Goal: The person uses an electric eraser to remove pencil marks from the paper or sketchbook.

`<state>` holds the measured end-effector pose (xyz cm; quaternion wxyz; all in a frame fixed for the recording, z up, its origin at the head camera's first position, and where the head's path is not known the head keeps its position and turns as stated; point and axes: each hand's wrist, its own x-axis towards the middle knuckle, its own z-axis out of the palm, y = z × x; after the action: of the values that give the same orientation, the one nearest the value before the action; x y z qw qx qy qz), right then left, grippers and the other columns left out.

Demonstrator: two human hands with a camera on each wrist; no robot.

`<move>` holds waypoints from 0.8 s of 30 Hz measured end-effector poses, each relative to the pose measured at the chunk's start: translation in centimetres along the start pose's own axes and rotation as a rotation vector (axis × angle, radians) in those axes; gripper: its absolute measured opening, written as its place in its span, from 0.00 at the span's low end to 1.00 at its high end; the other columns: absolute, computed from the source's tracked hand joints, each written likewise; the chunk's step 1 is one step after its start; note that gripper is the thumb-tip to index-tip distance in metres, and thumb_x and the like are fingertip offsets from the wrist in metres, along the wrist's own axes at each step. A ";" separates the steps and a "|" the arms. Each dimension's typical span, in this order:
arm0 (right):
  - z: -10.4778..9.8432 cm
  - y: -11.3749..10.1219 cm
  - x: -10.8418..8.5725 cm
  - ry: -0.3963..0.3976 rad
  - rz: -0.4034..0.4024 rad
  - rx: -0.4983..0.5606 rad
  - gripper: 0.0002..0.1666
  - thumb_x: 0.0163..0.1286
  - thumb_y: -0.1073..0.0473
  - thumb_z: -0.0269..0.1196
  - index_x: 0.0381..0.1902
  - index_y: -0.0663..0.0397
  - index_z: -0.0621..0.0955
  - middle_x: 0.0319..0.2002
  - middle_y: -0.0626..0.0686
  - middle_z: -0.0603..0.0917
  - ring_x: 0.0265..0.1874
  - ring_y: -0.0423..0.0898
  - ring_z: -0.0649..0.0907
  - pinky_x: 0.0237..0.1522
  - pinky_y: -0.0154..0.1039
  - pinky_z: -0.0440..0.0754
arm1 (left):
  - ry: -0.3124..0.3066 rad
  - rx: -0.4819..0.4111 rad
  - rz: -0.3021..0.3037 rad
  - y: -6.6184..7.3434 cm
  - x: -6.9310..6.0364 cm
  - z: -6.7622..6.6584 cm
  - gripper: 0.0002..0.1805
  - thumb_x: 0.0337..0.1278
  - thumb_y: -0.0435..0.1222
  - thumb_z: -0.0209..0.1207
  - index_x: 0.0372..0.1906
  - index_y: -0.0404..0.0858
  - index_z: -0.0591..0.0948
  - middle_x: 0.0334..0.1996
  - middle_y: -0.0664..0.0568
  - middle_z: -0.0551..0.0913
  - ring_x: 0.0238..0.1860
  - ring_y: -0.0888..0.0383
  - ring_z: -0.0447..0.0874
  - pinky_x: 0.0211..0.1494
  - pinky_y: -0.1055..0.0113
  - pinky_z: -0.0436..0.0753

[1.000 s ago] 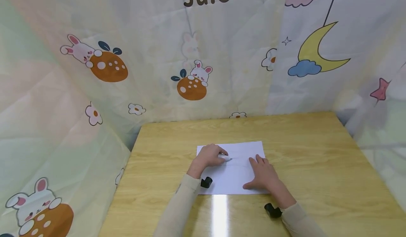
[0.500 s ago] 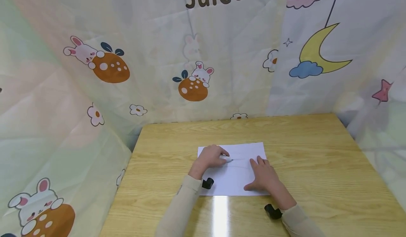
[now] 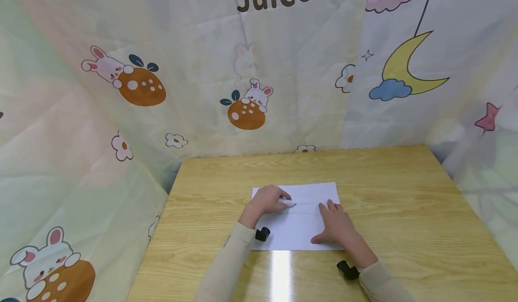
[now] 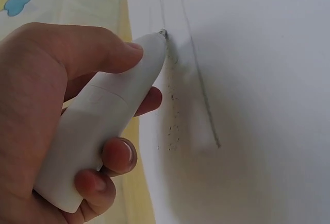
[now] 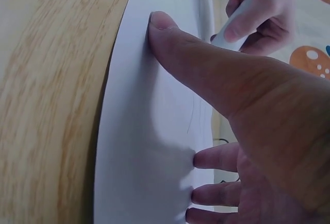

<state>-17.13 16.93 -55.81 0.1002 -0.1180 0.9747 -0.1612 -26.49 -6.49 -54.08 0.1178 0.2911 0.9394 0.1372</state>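
Note:
My left hand (image 3: pixel 267 200) grips a thick white electric eraser (image 4: pixel 95 113), thumb on top and fingers curled beneath. Its small dark tip touches a white sheet of paper (image 3: pixel 289 234). In the left wrist view, a faint pencil line runs beyond the tip and dark crumbs lie scattered on the near side. Beside them is a longer, darker pencil line (image 4: pixel 198 69). Spread over the sheet's right side, my right hand (image 3: pixel 337 223) rests with thumb and fingertips on the paper. The right wrist view shows that thumb (image 5: pixel 180 46) near the sheet's front edge.
Under the paper is a wooden table (image 3: pixel 404 212), with a bright reflection in front of the sheet. Patterned cloth (image 3: pixel 303 91) hangs behind and at both sides. Black wrist-camera parts (image 3: pixel 348 270) stick out beside both wrists.
The left hand with the electric eraser shifts slightly right, then slightly back left, its tip staying around the upper pencil line. My right hand holds its place on the paper.

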 end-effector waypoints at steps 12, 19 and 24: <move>-0.3 -0.1 -0.1 -0.007 0.003 0.005 0.67 0.38 0.34 0.79 0.66 0.72 0.67 0.65 0.77 0.62 0.61 0.74 0.64 0.57 0.66 0.65 | -0.016 -0.027 0.022 -0.3 0.5 0.0 0.13 0.57 0.43 0.62 0.48 0.54 0.88 0.17 0.67 0.76 0.15 0.63 0.57 0.22 0.68 0.61; -0.2 -0.2 -0.1 0.003 0.006 -0.009 0.67 0.37 0.34 0.79 0.66 0.71 0.68 0.64 0.76 0.63 0.61 0.73 0.65 0.56 0.66 0.66 | -0.016 -0.022 0.050 0.2 0.6 0.1 0.13 0.57 0.43 0.63 0.47 0.55 0.88 0.32 0.68 0.84 0.19 0.63 0.62 0.24 0.69 0.62; -0.1 -0.3 -0.2 0.010 0.007 -0.011 0.67 0.36 0.33 0.79 0.65 0.71 0.68 0.64 0.76 0.63 0.61 0.73 0.65 0.56 0.66 0.66 | -0.011 -0.009 0.016 0.2 0.3 -0.2 0.13 0.56 0.43 0.63 0.46 0.55 0.88 0.33 0.68 0.83 0.21 0.64 0.64 0.24 0.69 0.64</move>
<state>-16.93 16.77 -55.63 0.0953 -0.1141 0.9765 -0.1559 -26.73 -6.20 -53.94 0.1234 0.2989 0.9357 0.1409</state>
